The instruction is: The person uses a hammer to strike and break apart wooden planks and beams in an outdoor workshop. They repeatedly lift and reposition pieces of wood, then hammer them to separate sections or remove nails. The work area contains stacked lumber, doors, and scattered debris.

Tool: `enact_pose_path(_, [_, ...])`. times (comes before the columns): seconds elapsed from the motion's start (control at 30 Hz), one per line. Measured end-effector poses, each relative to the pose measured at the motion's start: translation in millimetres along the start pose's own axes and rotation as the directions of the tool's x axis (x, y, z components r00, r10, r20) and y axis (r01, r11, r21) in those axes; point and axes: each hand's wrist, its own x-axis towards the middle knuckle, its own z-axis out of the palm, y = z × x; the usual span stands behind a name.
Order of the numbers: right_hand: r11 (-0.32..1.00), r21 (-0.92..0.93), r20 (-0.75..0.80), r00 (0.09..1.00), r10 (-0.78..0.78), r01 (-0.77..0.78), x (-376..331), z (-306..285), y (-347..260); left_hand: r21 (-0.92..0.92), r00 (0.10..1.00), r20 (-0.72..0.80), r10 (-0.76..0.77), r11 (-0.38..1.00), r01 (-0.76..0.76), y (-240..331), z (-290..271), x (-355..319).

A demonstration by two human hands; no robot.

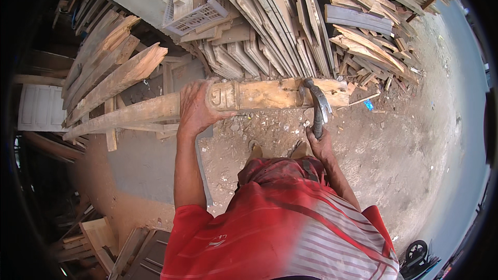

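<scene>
1. Left hand [196, 108] closed over the wooden beam [259, 95], steadying it; beam lies crosswise, left to right.
2. Right hand [320, 144] clenched on the claw hammer [317, 105], head touching the beam's right end, nearer this hand.

Sunlit dirt yard [394, 140]; stacked wood planks [290, 26] behind; white plastic crate [192, 13] on pile; white panel door [40, 108] left.

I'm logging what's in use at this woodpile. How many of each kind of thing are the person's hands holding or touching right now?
Wooden beam, gripped by the left hand: 1
Claw hammer, held by the right hand, its head at the beam: 1
Total: 2
</scene>
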Motion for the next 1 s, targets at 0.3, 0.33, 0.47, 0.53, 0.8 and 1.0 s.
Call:
enact_pose_path(0.3, [0.996,-0.032,0.047,0.995,0.084,-0.083,-49,-23,-109,-0.031,1.0,0.021,-0.024,0.999,0.024,3,-3,-3])
enact_pose_path(0.33, [0.998,-0.023,0.056,0.997,0.054,-0.053,-52,-26,-110,-0.043,0.999,0.024,-0.026,0.999,0.027,2,-3,-3])
enact_pose_path(0.47, [0.991,-0.035,0.046,0.991,-0.127,0.129,-69,-33,-126,-0.043,0.999,-0.039,0.004,0.999,-0.006,-2,2,-6])
enact_pose_path(0.53, [0.986,-0.096,0.067,0.989,-0.128,0.134,-73,-32,-127,-0.021,0.995,-0.092,0.035,0.999,-0.037,-6,6,-6])
enact_pose_path(0.8, [0.998,-0.052,0.03,0.999,0.025,-0.023,-93,-21,-136,-0.05,0.996,-0.082,0.028,0.998,-0.032,-7,5,-5])
enact_pose_path(1.0, [0.903,0.184,-0.105,0.921,-0.375,0.388,-96,-20,-176,-0.033,0.998,-0.061,0.015,0.999,-0.017,-9,5,-7])
